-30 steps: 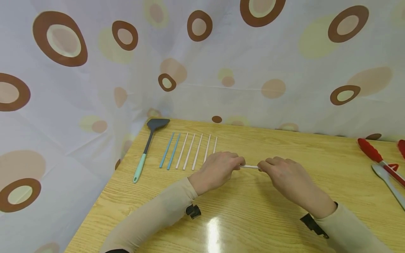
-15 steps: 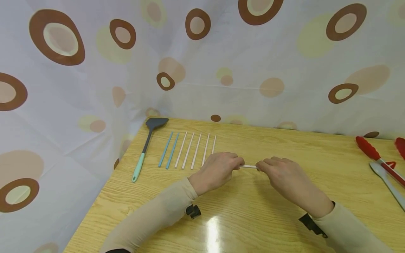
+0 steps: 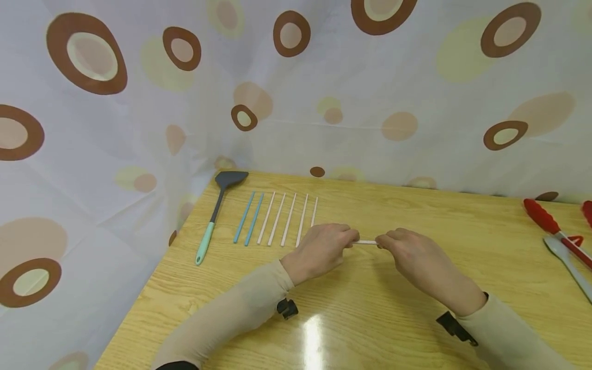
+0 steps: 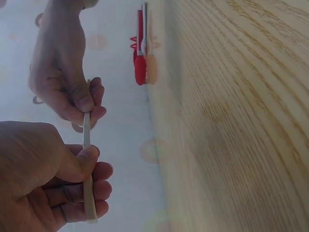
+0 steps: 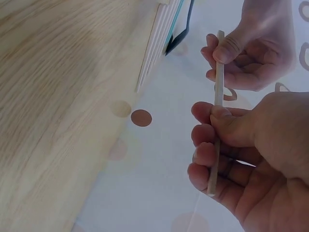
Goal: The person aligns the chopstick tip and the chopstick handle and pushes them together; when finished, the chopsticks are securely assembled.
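Both hands hold one white chopstick [image 3: 367, 242] level above the wooden table. My left hand [image 3: 321, 252] pinches its left part between thumb and fingers, and my right hand [image 3: 418, 264] does the same on the right. A short bare stretch shows between them. In the left wrist view, the chopstick's end [image 4: 90, 212] sticks out past the curled fingers of the left hand [image 4: 43, 169]. From the right wrist, the other end [image 5: 211, 188] lies across the fingers of the right hand [image 5: 275, 140]. Left of the hands, several white chopsticks [image 3: 276, 220] lie in a row, the rightmost partly hidden behind the left hand.
Two blue chopsticks [image 3: 243, 217] continue the row on the left. Beyond them lies a dark spatula [image 3: 215, 208] with a mint handle. At the right edge are red-tipped tongs [image 3: 542, 217] and a grey spoon [image 3: 566, 259]. A patterned curtain [image 3: 351, 92] hangs behind the table [image 3: 393, 329].
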Motion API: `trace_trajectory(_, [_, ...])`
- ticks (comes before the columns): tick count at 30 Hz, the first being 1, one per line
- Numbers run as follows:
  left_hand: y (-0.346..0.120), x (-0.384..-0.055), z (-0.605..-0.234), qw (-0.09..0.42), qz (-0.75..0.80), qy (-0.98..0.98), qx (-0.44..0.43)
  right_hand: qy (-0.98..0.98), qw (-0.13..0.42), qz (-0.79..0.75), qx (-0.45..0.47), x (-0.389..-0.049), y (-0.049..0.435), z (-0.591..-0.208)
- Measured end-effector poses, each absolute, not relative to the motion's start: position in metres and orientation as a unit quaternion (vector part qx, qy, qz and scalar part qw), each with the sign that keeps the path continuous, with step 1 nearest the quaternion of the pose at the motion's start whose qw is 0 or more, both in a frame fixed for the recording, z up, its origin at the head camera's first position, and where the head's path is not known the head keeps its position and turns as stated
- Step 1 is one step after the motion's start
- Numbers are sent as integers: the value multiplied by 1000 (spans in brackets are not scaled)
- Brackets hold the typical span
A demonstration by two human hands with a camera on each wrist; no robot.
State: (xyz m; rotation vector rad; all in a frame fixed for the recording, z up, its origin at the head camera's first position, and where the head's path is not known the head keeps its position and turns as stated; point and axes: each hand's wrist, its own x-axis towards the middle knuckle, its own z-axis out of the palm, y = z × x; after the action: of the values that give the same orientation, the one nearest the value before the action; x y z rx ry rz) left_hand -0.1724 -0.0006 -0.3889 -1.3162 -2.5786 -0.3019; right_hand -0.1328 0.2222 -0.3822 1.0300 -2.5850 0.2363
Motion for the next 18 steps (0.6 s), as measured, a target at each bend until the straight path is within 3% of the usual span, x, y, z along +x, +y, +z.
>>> trace_trajectory(7, [-3, -169, -390, 73, -83, -892, -439, -911, 158, 65, 376, -135, 222, -385])
trace_trajectory(11, [-2, -165, -392, 29, -92, -900, -425, -906, 173, 29, 385, -137, 222, -389])
trace_trajectory(18, [-2, -163, -391, 16, -119, -910, -397, -882, 223, 16, 414, -148, 218, -385])
